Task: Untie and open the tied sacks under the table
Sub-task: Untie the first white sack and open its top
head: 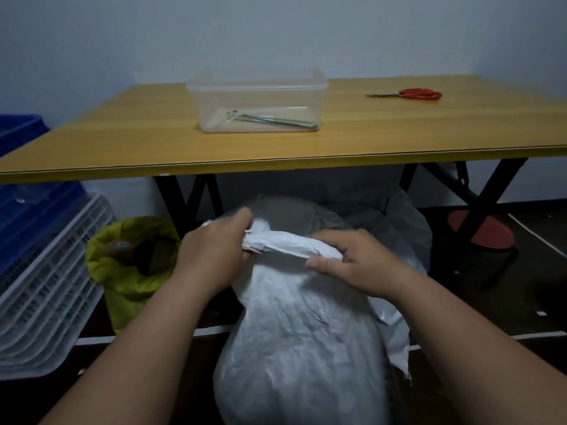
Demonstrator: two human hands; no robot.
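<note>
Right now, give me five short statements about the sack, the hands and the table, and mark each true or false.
1. Both hands grip the bunched neck of the white sack. True: the left hand and the right hand both hold it.
2. The red scissors lie inside the clear container. False: they lie on the bare table, to its right.
3. The yellow bag stands left of the white sack. True.
4. The right hand holds the scissors. False: it holds the sack's neck.
5. The clear container sits on the table. True.
</note>
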